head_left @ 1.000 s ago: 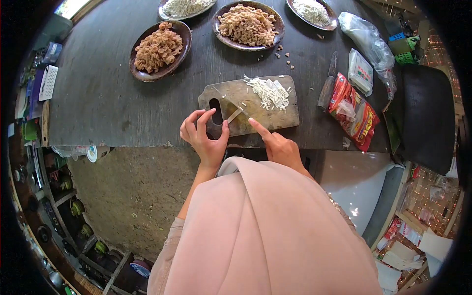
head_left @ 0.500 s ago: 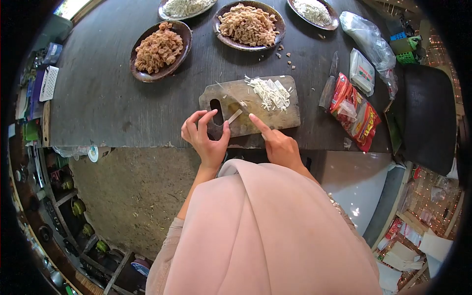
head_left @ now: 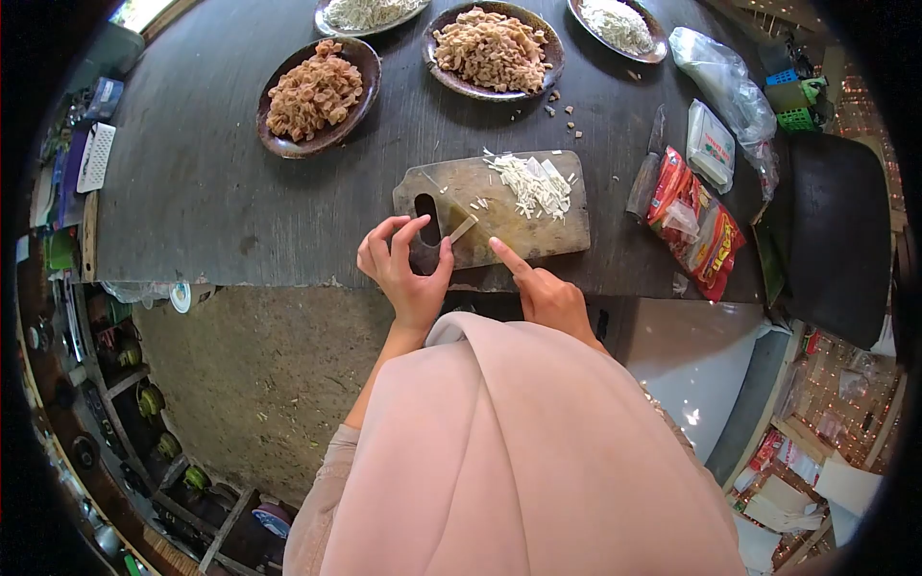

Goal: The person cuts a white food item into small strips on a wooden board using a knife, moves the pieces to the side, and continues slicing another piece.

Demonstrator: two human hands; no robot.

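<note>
My left hand (head_left: 408, 274) is at the near left of a wooden cutting board (head_left: 533, 238), its fingers curled. Its thumb tip meets the lower end of a pale, flat strip (head_left: 464, 228) lying on the board. My right hand (head_left: 547, 296) grips a knife (head_left: 469, 213), index finger stretched along the top of the blade. The handle is hidden under the palm, and the thin blade slants up and left across the board, hard to make out. A few small cut bits (head_left: 479, 204) lie by the blade. A pile of pale cut sticks (head_left: 538, 185) covers the board's far right.
Beyond the board stand brown plates of brownish pieces (head_left: 322, 91) and tan chopped pieces (head_left: 492, 50), plus plates of pale shreds (head_left: 615, 24). At right lie a red packet (head_left: 696, 226), a white pack (head_left: 711, 144) and a clear plastic bag (head_left: 725, 82). Crumbs dot the dark table (head_left: 192, 192).
The whole view has shifted slightly. Small cut bits beside the blade show more plainly now. Both hands keep nearly the same pose over the board.
</note>
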